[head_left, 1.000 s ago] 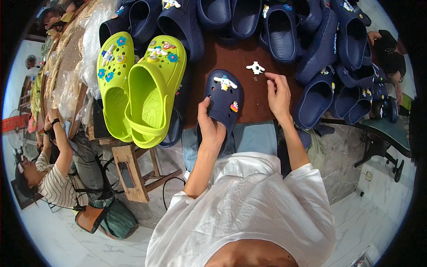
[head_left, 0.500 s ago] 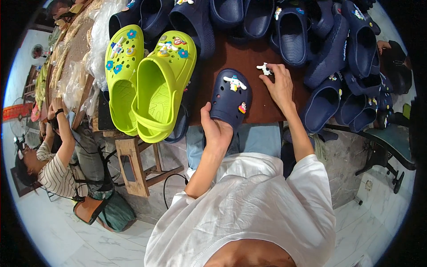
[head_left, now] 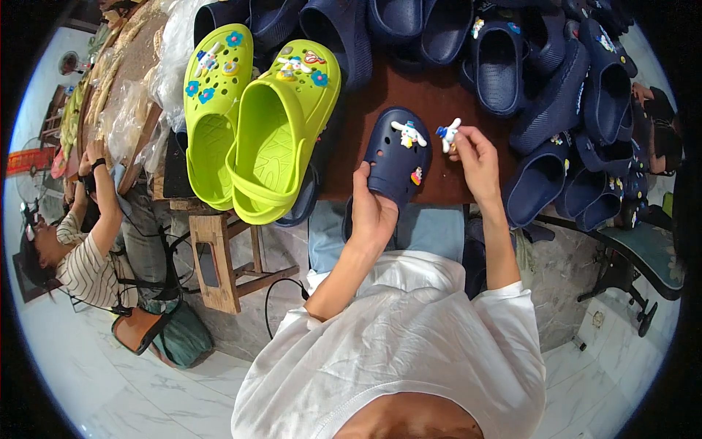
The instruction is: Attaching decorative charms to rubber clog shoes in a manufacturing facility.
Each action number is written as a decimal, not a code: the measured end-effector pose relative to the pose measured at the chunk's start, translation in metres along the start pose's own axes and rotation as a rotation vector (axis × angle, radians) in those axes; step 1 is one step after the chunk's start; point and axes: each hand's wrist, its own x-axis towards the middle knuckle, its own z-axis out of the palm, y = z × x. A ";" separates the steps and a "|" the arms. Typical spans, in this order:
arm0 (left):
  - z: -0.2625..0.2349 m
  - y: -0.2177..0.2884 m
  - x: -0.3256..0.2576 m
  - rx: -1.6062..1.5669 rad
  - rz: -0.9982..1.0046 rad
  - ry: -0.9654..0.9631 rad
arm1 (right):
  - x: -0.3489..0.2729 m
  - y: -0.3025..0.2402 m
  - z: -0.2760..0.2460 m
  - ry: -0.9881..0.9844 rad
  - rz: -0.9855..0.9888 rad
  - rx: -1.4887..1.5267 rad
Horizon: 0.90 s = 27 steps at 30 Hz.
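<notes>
My left hand (head_left: 374,214) is closed round the heel end of a navy clog (head_left: 385,170), its toe pointing away from me. A white character charm (head_left: 409,134) sits near the clog's toe, and a small pink-and-yellow charm (head_left: 416,175) lower on its right side. Between thumb and fingers, my right hand (head_left: 477,157) pinches a loose white shoe charm (head_left: 448,134) with a blue hat, just right of the clog and apart from it. To the left stand two lime-green clogs (head_left: 289,139) with flower and character charms.
Several navy clogs (head_left: 497,69) crowd the far and right sides of the brown tabletop (head_left: 447,183). Clear plastic bags (head_left: 124,110) lie at the far left. Beyond the wooden stool (head_left: 213,263), another person (head_left: 88,256) sits working. A dark chair (head_left: 643,249) stands at right.
My right hand has lifted the white charm off the tabletop and turned it, bringing its blue hat into sight. The navy clog stays in my left hand; the whole view has shifted slightly.
</notes>
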 end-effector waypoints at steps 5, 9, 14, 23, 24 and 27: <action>0.010 -0.012 -0.006 0.020 0.024 -0.040 | -0.021 -0.024 0.019 -0.287 0.134 0.314; 0.013 -0.020 -0.011 0.112 0.069 -0.086 | -0.028 -0.039 0.036 -0.283 0.166 0.342; 0.008 -0.028 -0.016 0.170 0.095 -0.022 | -0.031 -0.045 0.039 -0.181 0.147 0.108; 0.010 -0.029 -0.016 0.251 0.164 -0.067 | -0.037 -0.051 0.043 -0.219 0.151 0.092; 0.010 -0.030 -0.016 0.251 0.164 -0.067 | -0.038 -0.051 0.045 -0.219 0.151 0.093; 0.015 -0.028 -0.016 0.278 0.213 -0.069 | -0.039 -0.053 0.051 -0.133 0.050 0.013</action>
